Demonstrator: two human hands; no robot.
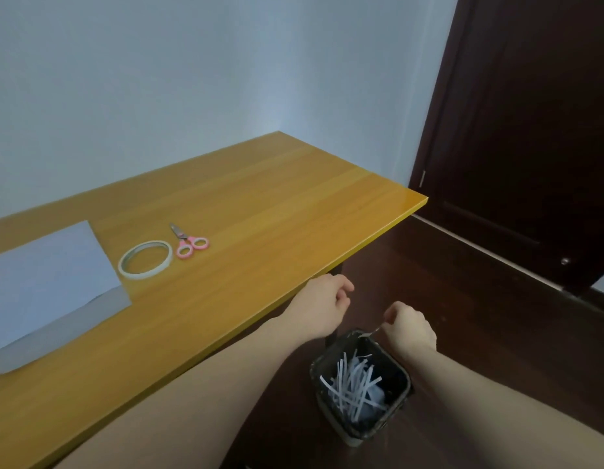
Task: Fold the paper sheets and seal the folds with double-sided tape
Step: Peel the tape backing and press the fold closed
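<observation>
A folded white paper sheet (46, 282) lies at the left of the wooden table (260, 211). Beside it sit a roll of double-sided tape (145, 258) and small pink-handled scissors (188, 242). Both hands are past the table's front edge, above a black waste bin (400, 367). My right hand (410, 324) pinches a thin white strip (370, 333) that hangs over the bin's rim. My left hand (322, 306) hovers just off the table edge with loosely curled fingers and holds nothing that I can see.
The bin stands on the dark floor by a table leg and holds several white paper strips (354, 384). A dark wooden door (530, 130) stands at the right. A pale wall runs behind the table.
</observation>
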